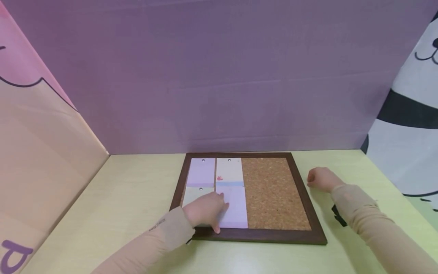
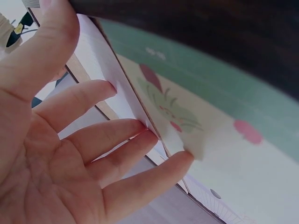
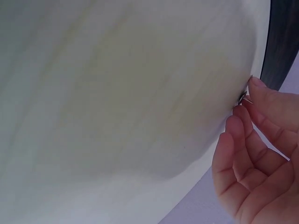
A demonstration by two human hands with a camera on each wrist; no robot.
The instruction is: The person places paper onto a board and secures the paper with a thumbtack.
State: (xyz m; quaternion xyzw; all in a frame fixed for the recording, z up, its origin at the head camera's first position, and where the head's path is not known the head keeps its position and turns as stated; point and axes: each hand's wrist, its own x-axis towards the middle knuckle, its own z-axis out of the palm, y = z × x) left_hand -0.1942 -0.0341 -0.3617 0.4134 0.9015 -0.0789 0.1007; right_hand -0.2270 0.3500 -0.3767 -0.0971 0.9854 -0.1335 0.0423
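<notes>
A cork board (image 1: 273, 190) in a dark brown frame lies on the table, with note sheets over its left half. Silver tacks sit in the tops of the lilac sheet (image 1: 201, 171), the cream sheet (image 1: 228, 173) and the lower-left pale sheet (image 1: 193, 195). My left hand (image 1: 205, 209) spreads its straight fingers over the lower-left sheet and the lower-right lilac sheet (image 1: 237, 207), thumb at the front frame. In the left wrist view, fingertips touch the printed sheet (image 2: 219, 154). Right of the board, my right hand (image 1: 323, 179) pinches a silver thumbtack (image 3: 242, 98) close over the tabletop.
The pale wood table (image 1: 143, 190) extends on both sides of the board. A purple backdrop (image 1: 219, 76) stands behind it, with printed panels at left and right. A black strap piece (image 1: 338, 215) hangs under the right sleeve.
</notes>
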